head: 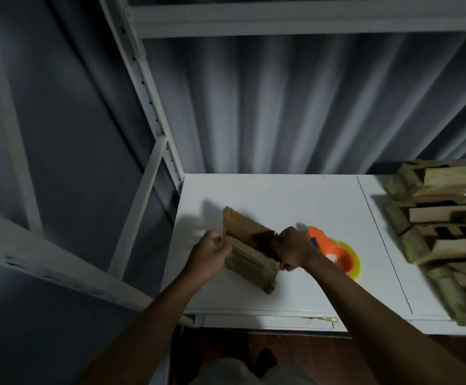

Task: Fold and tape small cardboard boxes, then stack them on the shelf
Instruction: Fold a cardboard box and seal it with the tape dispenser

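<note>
A small brown cardboard box (250, 245) is held just above the white shelf board (295, 201), its flaps partly open and its dark inside showing. My left hand (209, 252) grips the box's left end, fingers curled round a flap. My right hand (293, 250) grips the right end. Behind my right hand lies an orange tape dispenser (334, 252) with a yellow-green roll, partly hidden by my wrist. A heap of folded and taped cardboard boxes (437, 218) sits on the board at the far right.
A white metal shelf upright (145, 87) rises at the left of the board, with an upper shelf beam (281, 20) overhead. A grey curtain (295, 107) hangs behind. Another white beam (46, 262) runs at lower left. Dark floor shows below the board's front edge.
</note>
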